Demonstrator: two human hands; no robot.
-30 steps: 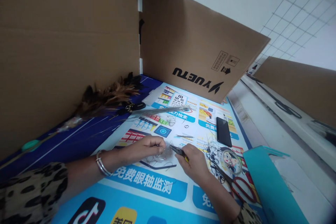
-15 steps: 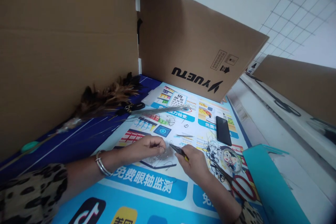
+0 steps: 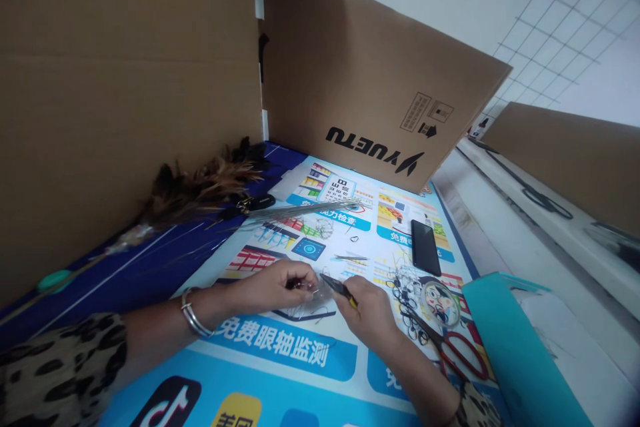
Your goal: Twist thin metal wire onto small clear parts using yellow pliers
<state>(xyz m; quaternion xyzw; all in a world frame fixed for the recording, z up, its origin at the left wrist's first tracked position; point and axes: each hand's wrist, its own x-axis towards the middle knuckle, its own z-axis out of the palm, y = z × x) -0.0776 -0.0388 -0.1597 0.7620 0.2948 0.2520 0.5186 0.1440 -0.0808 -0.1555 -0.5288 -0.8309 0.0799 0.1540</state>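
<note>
Pliers (image 3: 338, 285) with dark pointed jaws and a yellow-and-black handle are gripped in my right hand (image 3: 370, 310). Their tips point left, close by the fingertips of my left hand (image 3: 287, 288). That hand is closed in a pinch on something small and thin, with reddish and shiny bits at the fingers, too fine to name. Below the fingertips lies a clear, glossy patch with thin wire-like lines (image 3: 307, 309), partly covered by the hand. Whether the plier tips touch the small piece, I cannot tell.
Right of my right hand lie red-handled scissors (image 3: 465, 355), a pile of black wire loops (image 3: 407, 293), a round dish (image 3: 440, 303) and a phone (image 3: 425, 248). Beyond are a bundle of thin wires (image 3: 310, 209) and a feather duster (image 3: 200, 183). Cardboard (image 3: 370, 80) walls the back.
My left hand has turned slightly, so reddish bits show at its fingertips. The pliers have shifted a little left, closer to it.
</note>
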